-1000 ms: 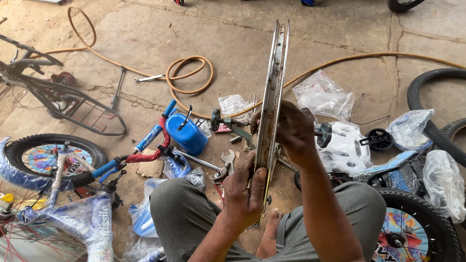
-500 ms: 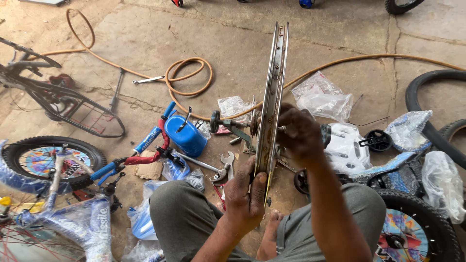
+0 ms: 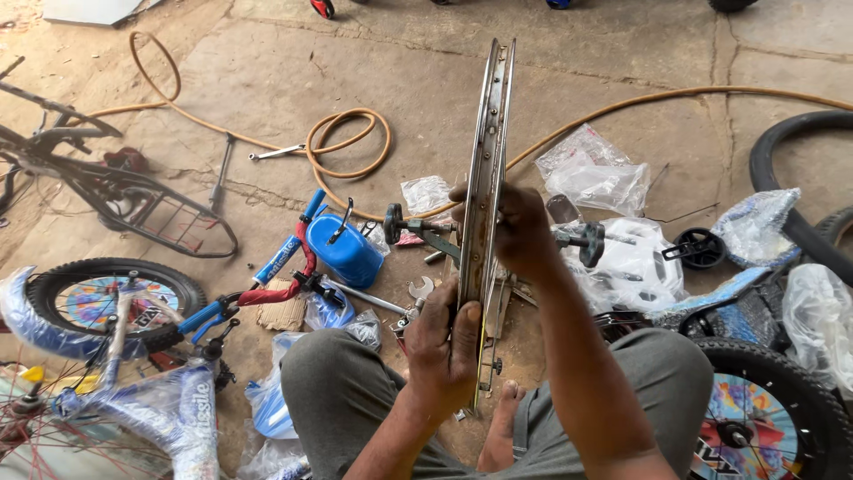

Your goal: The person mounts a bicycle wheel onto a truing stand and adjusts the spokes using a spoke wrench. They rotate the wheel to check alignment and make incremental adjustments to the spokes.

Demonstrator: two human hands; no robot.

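Observation:
A bare metal bicycle rim [image 3: 494,133] stands upright on edge between my knees, seen edge-on. My left hand [image 3: 444,342] grips its lower part, thumb on the rim's channel. My right hand [image 3: 515,231] holds the rim higher up at mid-height, fingers wrapped around its right side. Behind the rim lies a crank with two pedals [image 3: 582,238] on the floor.
A small blue children's bike [image 3: 133,356] with a wrapped frame lies at left, with a blue cup-shaped container [image 3: 348,251] near it. An orange hose [image 3: 346,147] coils on the concrete. Plastic bags [image 3: 591,173], a black tyre [image 3: 791,187] and a decorated wheel [image 3: 764,418] lie at right.
My left hand has slid slightly down the rim and my right hand has shifted a little lower on it. The rim stays upright.

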